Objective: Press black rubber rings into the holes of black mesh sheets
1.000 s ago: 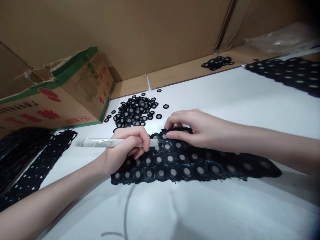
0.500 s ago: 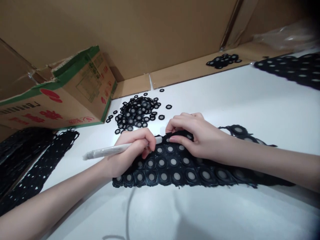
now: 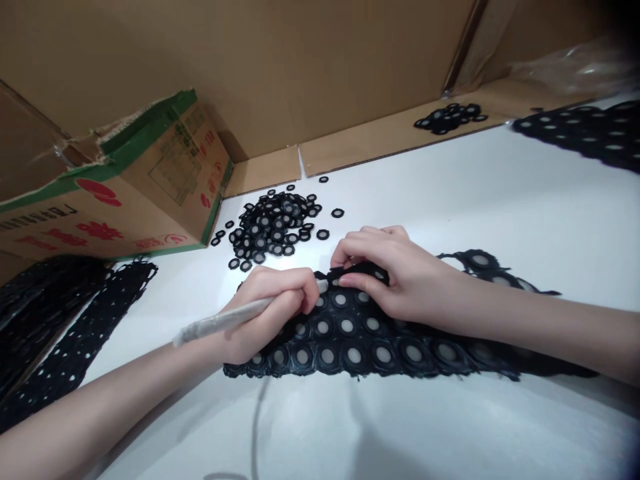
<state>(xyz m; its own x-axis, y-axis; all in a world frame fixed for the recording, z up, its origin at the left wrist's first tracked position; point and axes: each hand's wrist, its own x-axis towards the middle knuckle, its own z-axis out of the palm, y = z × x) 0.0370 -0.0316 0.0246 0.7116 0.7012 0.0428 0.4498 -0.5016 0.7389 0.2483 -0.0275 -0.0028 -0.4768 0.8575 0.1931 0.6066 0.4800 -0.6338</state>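
A black rubbery sheet [image 3: 353,355] with rows of round pale-centred rings lies on the white table. My left hand [image 3: 273,307] is closed around a whitish pen-like tool [image 3: 213,325], its tip at the sheet's far edge; the kind of tool is hard to make out. My right hand [image 3: 385,267] pinches that same far edge between thumb and fingers, just right of the tip. Beyond the hands sits a pile of loose black rings [image 3: 273,223] with pale centres. Part of the sheet is hidden beneath my right forearm.
At the left stands an open cardboard box [image 3: 165,173] with green edges. Perforated black strips [image 3: 95,320] lie in front of it. A small heap of rings [image 3: 450,119] rests on the cardboard ledge at the back. Another ringed black sheet [image 3: 590,133] lies at the far right.
The tool's rear end has swung down and slightly right as my left hand turned and shifted a little right and down. My right hand keeps its pinch in nearly the same spot.
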